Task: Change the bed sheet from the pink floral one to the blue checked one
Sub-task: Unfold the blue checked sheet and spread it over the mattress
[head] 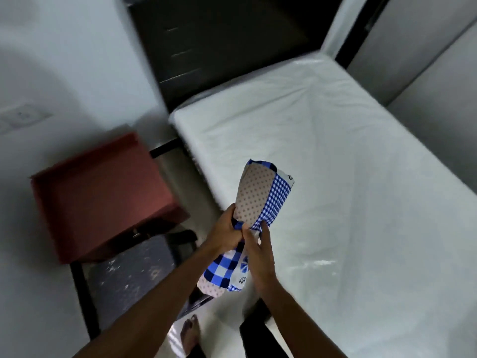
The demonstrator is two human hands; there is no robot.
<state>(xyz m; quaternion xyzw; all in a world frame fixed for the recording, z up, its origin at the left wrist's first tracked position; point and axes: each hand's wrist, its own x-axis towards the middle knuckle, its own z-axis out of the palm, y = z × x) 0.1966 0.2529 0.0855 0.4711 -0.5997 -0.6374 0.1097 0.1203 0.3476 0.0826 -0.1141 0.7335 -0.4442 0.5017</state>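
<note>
The mattress [335, 151] lay bare and white, with no pink floral sheet anywhere in view, so the stripping step looked finished and the step in hand was bringing on the replacement. The blue checked sheet [267, 197] was a folded bundle, held upright in the air just above the mattress's near left edge and not yet resting on it. Both hands were close together on its middle: the left hand [225, 235] gripped it with fingers wrapped round the cloth, and the right hand [260, 257] held it just below, thumb and fingers on either side of a fold. Beyond the left edge of the bed stood a red box [103, 195] on a dark frame, and a dark headboard [219, 40] rose at the far end. The next move probably called for finding a loose edge, shaking the bundle open and spreading it toward the far corners, with enough overhang left to tuck.
</note>
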